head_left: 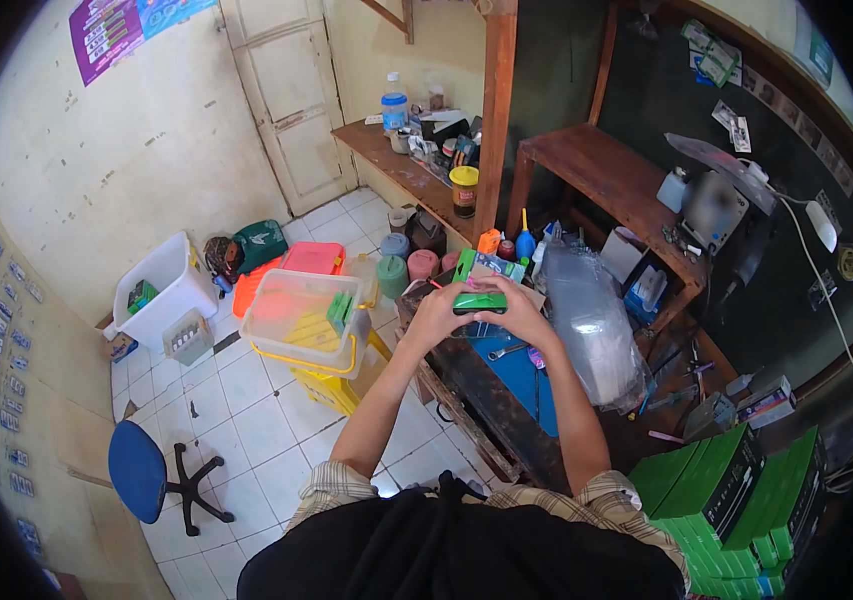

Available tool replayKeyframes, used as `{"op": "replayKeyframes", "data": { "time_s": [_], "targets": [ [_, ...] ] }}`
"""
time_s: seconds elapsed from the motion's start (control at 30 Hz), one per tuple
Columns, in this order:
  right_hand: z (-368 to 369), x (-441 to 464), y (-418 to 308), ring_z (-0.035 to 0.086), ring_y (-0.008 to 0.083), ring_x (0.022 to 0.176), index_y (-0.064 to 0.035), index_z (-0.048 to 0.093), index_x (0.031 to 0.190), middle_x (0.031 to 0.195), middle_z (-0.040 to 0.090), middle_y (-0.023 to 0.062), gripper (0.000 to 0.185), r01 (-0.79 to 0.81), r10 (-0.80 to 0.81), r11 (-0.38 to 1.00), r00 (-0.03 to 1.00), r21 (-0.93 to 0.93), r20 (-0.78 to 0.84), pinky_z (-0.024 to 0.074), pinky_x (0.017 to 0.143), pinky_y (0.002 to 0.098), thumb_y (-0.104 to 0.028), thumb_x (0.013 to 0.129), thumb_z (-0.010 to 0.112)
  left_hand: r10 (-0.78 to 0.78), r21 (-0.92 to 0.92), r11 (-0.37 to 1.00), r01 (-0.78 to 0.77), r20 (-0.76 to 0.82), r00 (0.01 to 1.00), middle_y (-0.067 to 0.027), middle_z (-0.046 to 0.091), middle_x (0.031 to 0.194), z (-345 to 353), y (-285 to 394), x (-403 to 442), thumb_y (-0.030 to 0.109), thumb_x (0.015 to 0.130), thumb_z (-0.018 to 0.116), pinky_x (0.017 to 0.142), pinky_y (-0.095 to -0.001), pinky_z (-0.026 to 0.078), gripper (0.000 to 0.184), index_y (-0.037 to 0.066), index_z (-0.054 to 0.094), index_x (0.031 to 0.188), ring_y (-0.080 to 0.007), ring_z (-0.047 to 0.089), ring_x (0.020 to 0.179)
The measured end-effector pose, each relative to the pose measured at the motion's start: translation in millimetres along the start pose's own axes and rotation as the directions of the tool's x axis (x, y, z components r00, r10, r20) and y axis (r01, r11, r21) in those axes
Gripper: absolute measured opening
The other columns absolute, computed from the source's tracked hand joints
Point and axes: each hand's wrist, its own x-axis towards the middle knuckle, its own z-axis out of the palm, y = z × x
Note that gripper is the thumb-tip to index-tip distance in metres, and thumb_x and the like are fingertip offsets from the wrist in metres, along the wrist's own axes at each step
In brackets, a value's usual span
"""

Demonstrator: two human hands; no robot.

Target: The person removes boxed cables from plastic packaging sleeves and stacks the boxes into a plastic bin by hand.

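Note:
Both my hands are raised over the workbench and close together around a small green and black box-like object (479,301). My left hand (438,316) grips its left end, and my right hand (521,312) wraps its right end. Fingers cover part of it, so its exact kind does not show. Just behind it stands a green and white printed package (481,266). Below the hands lies a blue mat (511,385) on the dark bench, with a metal wrench-like tool (506,352) on it. A clear plastic-wrapped bundle (591,335) lies to the right of my right hand.
Stacked green boxes (716,480) rise at the lower right. On the left, a clear tub (296,310) sits on a yellow stool (331,390). A blue swivel chair (138,470) and a white bin (161,290) stand on the tiled floor. A wooden shelf (606,175) stands behind the bench.

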Motion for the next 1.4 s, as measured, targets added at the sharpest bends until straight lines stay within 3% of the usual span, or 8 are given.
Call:
{"op": "replayKeyframes", "data": {
  "time_s": [0.23, 0.4, 0.57, 0.67, 0.8, 0.97, 1.17, 1.4],
  "targets": [
    [7, -24, 35, 0.056, 0.016, 0.091, 0.0013, 0.053, 0.106, 0.095, 0.061, 0.0102, 0.046, -0.176, 0.184, 0.981, 0.977, 0.081, -0.11, 0.0429, 0.079, 0.0297, -0.011, 0.068, 0.073, -0.229, -0.249, 0.95, 0.188, -0.146, 0.962, -0.0095, 0.065, 0.088, 39, -35, -26, 0.015, 0.066, 0.076, 0.071, -0.0294, 0.048, 0.042, 0.002, 0.055, 0.101, -0.0163, 0.063, 0.079],
    [32, -37, 93, 0.055, 0.0166, 0.094, 0.003, 0.046, 0.118, 0.102, 0.059, 0.0115, 0.054, -0.242, 0.28, 0.949, 0.941, 0.201, -0.19, 0.0419, 0.083, 0.0286, -0.014, 0.073, 0.071, -0.407, -0.174, 0.904, 0.39, -0.072, 0.911, -0.0164, 0.064, 0.084, 62, -55, -46, 0.026, 0.069, 0.073, 0.069, -0.0345, 0.048, 0.047, 0.002, 0.054, 0.106, -0.0299, 0.063, 0.076],
    [43, -24, 80, 0.056, 0.0221, 0.095, 0.003, 0.045, 0.117, 0.102, 0.059, 0.0146, 0.048, -0.208, 0.287, 0.94, 0.911, 0.269, -0.298, 0.0412, 0.083, 0.0322, -0.02, 0.079, 0.064, -0.359, -0.232, 0.921, 0.313, -0.19, 0.914, -0.017, 0.064, 0.084, 54, -45, -42, 0.023, 0.074, 0.07, 0.067, -0.033, 0.048, 0.044, 0.003, 0.054, 0.109, -0.0252, 0.064, 0.073],
    [62, -15, 54, 0.056, 0.0247, 0.091, 0.0027, 0.045, 0.11, 0.099, 0.058, 0.017, 0.04, -0.19, 0.251, 0.964, 0.878, 0.186, -0.407, 0.0418, 0.08, 0.0343, -0.024, 0.083, 0.06, -0.465, -0.458, 0.814, 0.358, -0.146, 0.873, -0.0086, 0.063, 0.084, 35, -34, -45, 0.022, 0.079, 0.064, 0.069, -0.0272, 0.047, 0.037, 0.002, 0.054, 0.109, -0.0107, 0.058, 0.074],
    [88, -12, 10, 0.058, 0.0341, 0.086, 0.0008, 0.044, 0.103, 0.091, 0.057, 0.0228, 0.035, -0.315, 0.352, 0.935, 0.882, 0.164, -0.313, 0.0428, 0.074, 0.0376, -0.03, 0.088, 0.051, -0.637, -0.735, 0.536, 0.415, -0.029, 0.771, -0.0057, 0.06, 0.099, -3, -21, -56, 0.024, 0.086, 0.057, 0.076, -0.0254, 0.045, 0.036, 0.001, 0.051, 0.113, -0.0122, 0.056, 0.084],
    [158, -1, -21, 0.059, 0.0385, 0.081, 0.0005, 0.042, 0.104, 0.085, 0.058, 0.0252, 0.032, -0.296, 0.31, 0.951, 0.898, 0.091, -0.312, 0.0435, 0.069, 0.0412, -0.028, 0.09, 0.047, -0.654, -0.596, 0.651, 0.47, -0.126, 0.746, -0.01, 0.06, 0.096, -54, -41, -100, 0.035, 0.089, 0.05, 0.077, -0.0287, 0.044, 0.041, 0.0, 0.05, 0.11, -0.0156, 0.057, 0.085],
    [282, 16, -27, 0.058, 0.0415, 0.081, -0.0003, 0.043, 0.105, 0.087, 0.059, 0.0254, 0.038, -0.411, 0.402, 0.91, 0.855, 0.044, -0.327, 0.0422, 0.071, 0.0449, -0.036, 0.091, 0.042, -0.659, -0.256, 0.752, 0.608, -0.303, 0.688, -0.0268, 0.058, 0.075, -133, -77, -182, 0.042, 0.09, 0.043, 0.064, -0.0445, 0.044, 0.048, -0.003, 0.041, 0.105, -0.0431, 0.057, 0.074],
    [395, 55, -35, 0.058, 0.023, 0.076, 0.0001, 0.045, 0.107, 0.088, 0.059, 0.0185, 0.04, -0.336, 0.34, 0.94, 0.935, 0.054, -0.105, 0.044, 0.069, 0.0351, -0.037, 0.091, 0.044, -0.689, -0.116, 0.69, 0.714, -0.407, 0.6, -0.0281, 0.055, 0.066, -228, -138, -242, 0.041, 0.092, 0.036, 0.055, -0.0509, 0.04, 0.043, -0.001, 0.04, 0.099, -0.0449, 0.055, 0.064]
  ]
}}
